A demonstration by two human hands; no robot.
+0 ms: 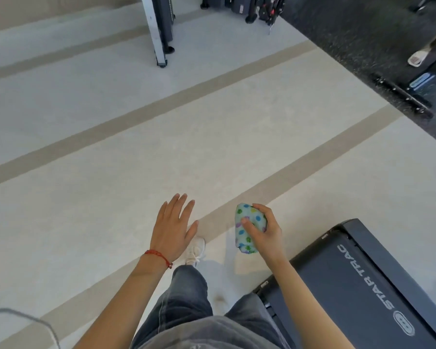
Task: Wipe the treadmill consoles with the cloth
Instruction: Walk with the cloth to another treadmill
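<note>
Grey jeans (186,311) below; left hand (173,229) spread empty, right hand (263,235) gripping balled cloth (248,226). Treadmill (363,285) edge lower right could trip me.

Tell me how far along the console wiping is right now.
Nothing shows as wiped: no console is in view. In hand: the right hand grips the balled, dotted pale-green cloth; the left hand is open over the floor. The dark Star Trac treadmill deck lies alongside, so the wiping looks still ahead.
</note>
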